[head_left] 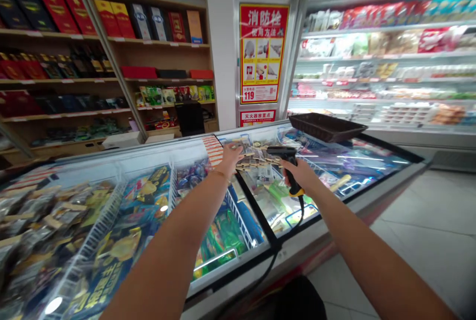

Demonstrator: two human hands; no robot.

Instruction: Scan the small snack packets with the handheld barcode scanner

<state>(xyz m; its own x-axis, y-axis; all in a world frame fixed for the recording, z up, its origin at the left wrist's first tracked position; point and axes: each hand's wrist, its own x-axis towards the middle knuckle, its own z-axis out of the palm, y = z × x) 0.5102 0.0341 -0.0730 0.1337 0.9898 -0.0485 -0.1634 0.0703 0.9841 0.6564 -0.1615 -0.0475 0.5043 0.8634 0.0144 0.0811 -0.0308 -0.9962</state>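
In my right hand (301, 174) is a black barcode scanner (284, 151) with a yellow-tipped handle, its head pointing left. A dark cable (302, 208) hangs from the handle and runs along the freezer's front. Small clear packets with tan edges (256, 159) lie in a heap on the freezer's glass top, just ahead of the scanner. My left hand (231, 155) is at the left end of this heap, its fingers bent over a packet there. The fingertips are small and partly lost among the packets.
Beneath the glass of the chest freezer (241, 260), wire baskets hold bagged goods. A dark brown tray (327, 127) rests on its far right part. Shelves of boxes (148, 23) stand behind on the left. On the right is an open refrigerated display (386, 57), with tiled floor (420, 211) before it.
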